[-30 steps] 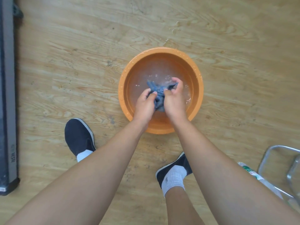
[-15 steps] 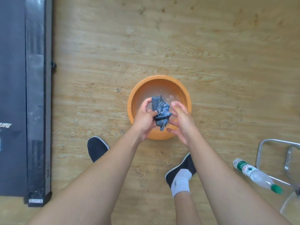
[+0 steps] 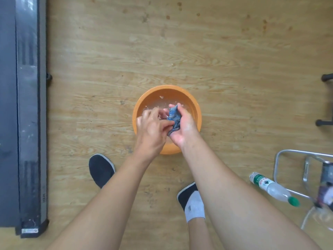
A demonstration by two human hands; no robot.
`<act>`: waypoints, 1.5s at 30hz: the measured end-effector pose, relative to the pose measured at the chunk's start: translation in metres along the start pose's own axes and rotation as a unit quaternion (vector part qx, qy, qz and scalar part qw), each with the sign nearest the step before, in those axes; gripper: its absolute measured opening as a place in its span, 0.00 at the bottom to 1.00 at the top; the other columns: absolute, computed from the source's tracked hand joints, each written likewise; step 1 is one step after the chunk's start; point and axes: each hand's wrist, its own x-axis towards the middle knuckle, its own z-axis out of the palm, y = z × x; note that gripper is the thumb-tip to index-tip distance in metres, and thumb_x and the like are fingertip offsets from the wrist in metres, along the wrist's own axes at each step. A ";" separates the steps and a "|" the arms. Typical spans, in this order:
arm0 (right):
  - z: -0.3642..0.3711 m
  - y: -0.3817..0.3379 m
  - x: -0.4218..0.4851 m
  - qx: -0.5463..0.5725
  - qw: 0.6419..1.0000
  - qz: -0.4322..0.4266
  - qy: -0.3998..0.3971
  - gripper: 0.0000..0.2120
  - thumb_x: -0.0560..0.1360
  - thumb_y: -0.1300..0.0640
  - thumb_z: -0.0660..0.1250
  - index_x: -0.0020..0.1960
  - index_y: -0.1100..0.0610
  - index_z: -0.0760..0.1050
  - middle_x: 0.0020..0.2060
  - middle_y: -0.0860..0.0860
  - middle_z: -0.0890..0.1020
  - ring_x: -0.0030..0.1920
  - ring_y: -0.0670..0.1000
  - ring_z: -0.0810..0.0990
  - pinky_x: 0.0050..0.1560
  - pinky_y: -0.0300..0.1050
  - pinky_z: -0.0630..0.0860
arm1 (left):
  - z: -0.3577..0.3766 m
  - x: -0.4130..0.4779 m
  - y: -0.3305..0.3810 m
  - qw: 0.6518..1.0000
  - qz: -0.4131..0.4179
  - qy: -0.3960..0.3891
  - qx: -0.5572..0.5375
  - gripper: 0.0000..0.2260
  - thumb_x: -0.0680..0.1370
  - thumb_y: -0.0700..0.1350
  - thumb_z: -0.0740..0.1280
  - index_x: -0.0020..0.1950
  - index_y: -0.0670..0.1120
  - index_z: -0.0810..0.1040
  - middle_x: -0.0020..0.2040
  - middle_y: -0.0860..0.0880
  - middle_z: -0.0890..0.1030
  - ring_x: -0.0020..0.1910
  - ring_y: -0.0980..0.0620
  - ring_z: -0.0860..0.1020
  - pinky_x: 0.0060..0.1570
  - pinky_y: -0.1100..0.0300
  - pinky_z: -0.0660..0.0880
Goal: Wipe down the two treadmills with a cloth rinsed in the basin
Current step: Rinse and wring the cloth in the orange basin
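Observation:
An orange basin (image 3: 192, 102) with shallow water stands on the wooden floor in the middle of the view. Above it my right hand (image 3: 185, 126) grips a wet, bunched blue-grey cloth (image 3: 173, 117), held upright in the palm. My left hand (image 3: 153, 127) is right beside it, fingers curled, fingertips pinching the cloth's lower end. A treadmill (image 3: 27, 112), dark with a grey side rail, runs along the left edge.
My two dark shoes (image 3: 100, 169) stand just in front of the basin. A plastic water bottle (image 3: 273, 188) with a green cap lies on the floor at the right, next to a chrome tube chair frame (image 3: 292, 152). Black equipment feet (image 3: 326, 122) show at the right edge.
The cloth came up out of the water and passed from my left hand into my right. The view rose away from the basin, so more treadmill and floor show.

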 end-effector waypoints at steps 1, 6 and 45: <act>0.000 0.006 -0.001 -0.044 0.999 -0.007 -0.006 0.11 0.83 0.47 0.67 0.50 0.54 0.81 0.42 0.53 0.84 0.39 0.53 0.82 0.39 0.45 0.79 | -0.001 -0.001 0.000 0.999 0.005 0.012 0.038 0.07 0.78 0.45 0.72 0.49 0.56 0.89 0.51 0.50 0.76 0.52 0.44 0.71 0.48 0.55 0.55; -0.004 0.034 -0.007 -0.161 0.984 -0.067 0.039 0.05 0.81 0.54 0.70 0.49 0.55 0.78 0.35 0.51 0.78 0.33 0.50 0.76 0.37 0.45 0.74 | -0.002 -0.016 0.023 0.987 -0.136 0.072 0.035 0.03 0.73 0.43 0.71 0.41 0.49 0.79 0.50 0.48 0.69 0.45 0.45 0.71 0.43 0.51 0.65; 0.022 0.027 -0.034 -0.329 0.930 -0.161 -0.039 0.21 0.87 0.55 0.55 0.79 0.47 0.69 0.76 0.48 0.74 0.73 0.46 0.74 0.76 0.50 0.70 | -0.030 0.013 0.051 0.654 -0.418 -0.051 -0.628 0.35 0.83 0.71 0.50 0.83 0.53 0.65 0.81 0.53 0.69 0.78 0.55 0.69 0.80 0.50 0.65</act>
